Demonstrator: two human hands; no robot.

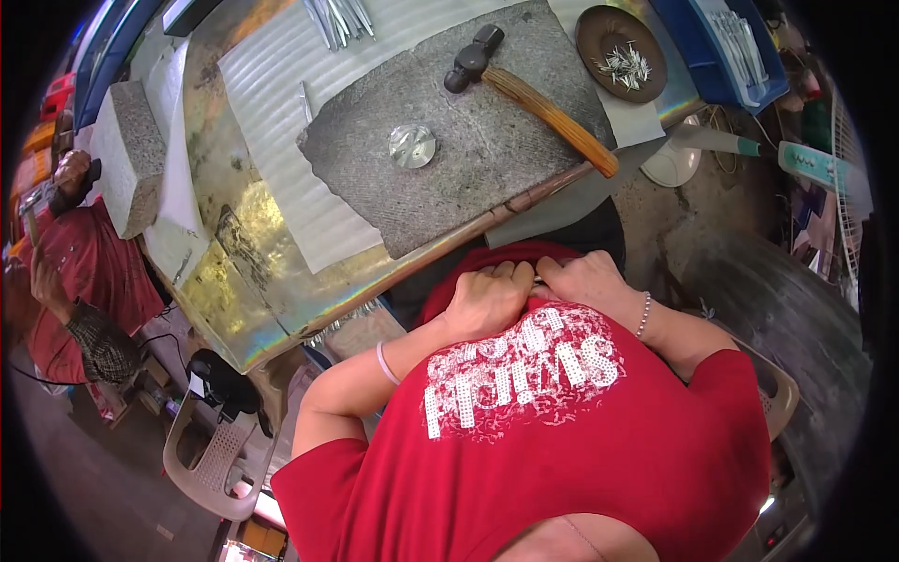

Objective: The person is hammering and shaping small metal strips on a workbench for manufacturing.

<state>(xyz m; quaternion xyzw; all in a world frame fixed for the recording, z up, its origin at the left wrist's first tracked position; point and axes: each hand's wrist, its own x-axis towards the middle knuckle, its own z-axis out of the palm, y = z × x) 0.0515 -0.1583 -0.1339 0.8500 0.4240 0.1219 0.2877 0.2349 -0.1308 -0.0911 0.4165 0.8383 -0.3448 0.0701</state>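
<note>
My left hand [490, 302] and my right hand [582, 278] meet in front of my red shirt, just off the table's near edge. The fingers of both are closed, and their tips almost touch. A small sliver of something shows between them, too small to name, against bunched red cloth. Beyond them a rough grey stone slab [370, 192] lies on the table. A round, shiny metal disc [412, 147] rests on the slab. To its right lies a ball-peen hammer [548, 114], its wooden handle reaching over the slab's near right edge.
A brown dish [596, 77] of small metal pins stands at the far right, beside a blue tray [770, 92] of metal rods. More rods [339, 21] lie at the back on white foam sheet [272, 103]. At left, a co-worker holds a hammer near a stone block [126, 155].
</note>
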